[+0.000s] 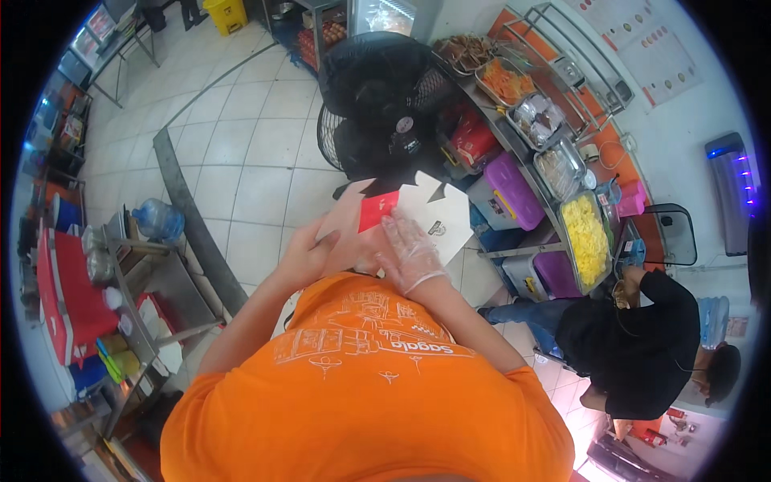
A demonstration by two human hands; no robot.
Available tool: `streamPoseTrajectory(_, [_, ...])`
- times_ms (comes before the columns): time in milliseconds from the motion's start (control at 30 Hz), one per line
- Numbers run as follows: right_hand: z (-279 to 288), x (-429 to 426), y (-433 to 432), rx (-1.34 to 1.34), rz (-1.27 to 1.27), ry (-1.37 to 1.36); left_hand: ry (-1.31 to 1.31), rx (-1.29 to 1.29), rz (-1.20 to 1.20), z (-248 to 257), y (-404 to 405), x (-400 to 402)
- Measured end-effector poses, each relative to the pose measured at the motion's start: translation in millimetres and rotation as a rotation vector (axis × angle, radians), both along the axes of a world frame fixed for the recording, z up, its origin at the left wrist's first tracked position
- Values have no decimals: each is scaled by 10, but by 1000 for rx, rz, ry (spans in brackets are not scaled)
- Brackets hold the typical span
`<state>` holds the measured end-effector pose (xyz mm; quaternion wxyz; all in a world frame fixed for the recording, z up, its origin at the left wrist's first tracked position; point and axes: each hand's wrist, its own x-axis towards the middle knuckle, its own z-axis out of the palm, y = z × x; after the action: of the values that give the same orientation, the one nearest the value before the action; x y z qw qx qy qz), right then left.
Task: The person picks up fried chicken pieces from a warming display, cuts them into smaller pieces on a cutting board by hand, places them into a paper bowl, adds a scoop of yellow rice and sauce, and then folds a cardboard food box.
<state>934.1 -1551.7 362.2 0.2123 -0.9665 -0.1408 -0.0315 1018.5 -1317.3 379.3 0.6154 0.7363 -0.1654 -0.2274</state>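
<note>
A partly unfolded food carton of white and red card (443, 220) is held in front of my orange shirt, its flaps pointing away from me. My left hand (304, 256), bare, grips the carton's left side, with the thumb on the near face. On the carton's middle, beside the red panel, lies my right hand (412, 253) in a clear plastic glove, its fingers extended. Whether its hidden thumb pinches the card is unclear.
A large black fan (385, 102) stands ahead. On the right, a steel counter holds trays of yellow food (584, 241) and shredded orange food (506, 81). A person in black (632, 343) stands at its near end. Left are a steel table (174, 295) and a water bottle (158, 220).
</note>
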Motion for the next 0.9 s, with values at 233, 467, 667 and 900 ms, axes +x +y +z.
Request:
streamPoseTrajectory(233, [123, 778, 33, 202, -143, -146, -148, 42, -200, 401, 87, 1151])
streamPoseTrajectory(467, [-3, 1160, 148, 316, -276, -18, -170, 61, -160, 338, 169, 1441])
streamPoseTrajectory(667, [-105, 1675, 401, 671, -291, 92, -161, 164, -88, 317, 391, 1359])
streamPoseTrajectory(900, [-294, 2173, 419, 862, -447, 469, -78, 30, 140, 297, 355, 1426])
